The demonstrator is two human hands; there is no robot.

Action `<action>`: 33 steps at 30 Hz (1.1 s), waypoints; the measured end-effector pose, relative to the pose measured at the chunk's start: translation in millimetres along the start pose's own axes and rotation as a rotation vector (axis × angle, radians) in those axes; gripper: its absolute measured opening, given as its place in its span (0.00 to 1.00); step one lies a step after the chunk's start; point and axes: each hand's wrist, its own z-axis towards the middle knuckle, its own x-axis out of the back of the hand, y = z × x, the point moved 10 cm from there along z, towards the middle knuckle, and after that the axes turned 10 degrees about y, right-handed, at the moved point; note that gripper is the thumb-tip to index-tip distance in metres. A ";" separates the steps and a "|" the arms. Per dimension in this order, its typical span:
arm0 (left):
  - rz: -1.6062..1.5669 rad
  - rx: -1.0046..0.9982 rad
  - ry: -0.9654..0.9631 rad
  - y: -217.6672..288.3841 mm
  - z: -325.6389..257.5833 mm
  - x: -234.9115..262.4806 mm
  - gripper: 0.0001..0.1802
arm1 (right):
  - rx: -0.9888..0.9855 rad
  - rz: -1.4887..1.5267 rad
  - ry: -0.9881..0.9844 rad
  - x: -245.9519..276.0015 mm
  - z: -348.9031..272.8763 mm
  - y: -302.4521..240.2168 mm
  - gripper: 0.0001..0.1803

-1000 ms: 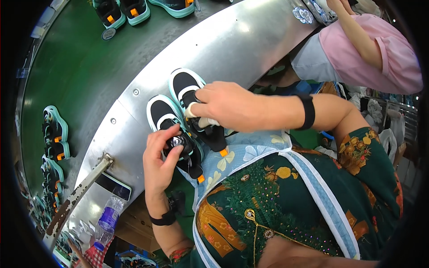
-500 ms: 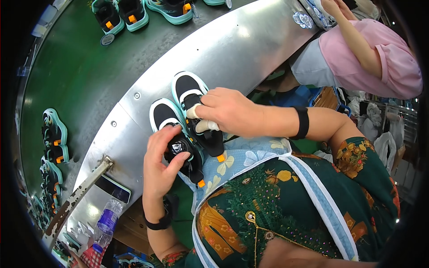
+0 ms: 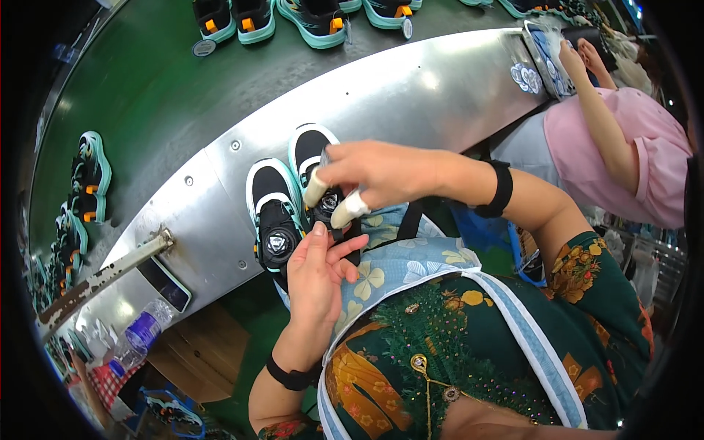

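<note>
Two black, white and mint sneakers stand side by side with their toes pointing away from me. The left sneaker [image 3: 269, 192] shows a round black lacing dial [image 3: 280, 243] on its tongue. The right sneaker [image 3: 312, 139] is partly covered by my hands. My left hand [image 3: 317, 275] has its thumb and forefinger together at this sneaker's opening, below its dial, with its other fingers loosely curled. Pale covers sit on two fingertips of my right hand [image 3: 389, 176], slightly blurred above the same sneaker. Those tips are apart, and the dial shows between them. A greyish sliver beside them is unclear.
A curved metal ledge [image 3: 411, 88] borders a green surface [image 3: 161, 95] carrying more sneakers [image 3: 315, 26]. At the left are a chipped metal bar [image 3: 110, 279], a phone [image 3: 165, 282] and a plastic bottle [image 3: 143, 330]. A person in pink [image 3: 609, 147] works at the right.
My left hand has moved right, from the left sneaker to the right one, uncovering the left dial. My right hand has lifted slightly. The whole view has shifted.
</note>
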 end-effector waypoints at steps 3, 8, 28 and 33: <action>0.066 -0.042 0.070 2.2 -0.5 0.1 0.18 | 0.002 0.103 0.006 -8.0 0.9 2.1 0.15; 0.103 -0.054 0.091 0.3 1.9 0.0 0.19 | 0.015 0.119 -0.110 -8.0 4.4 1.2 0.15; 1.017 -1.094 0.371 123.0 -50.7 39.4 0.11 | -0.073 -0.224 0.178 2.7 52.7 22.8 0.26; 0.954 -0.927 -0.013 94.9 -19.1 17.4 0.19 | 0.027 -0.319 -0.050 -55.1 92.0 28.5 0.28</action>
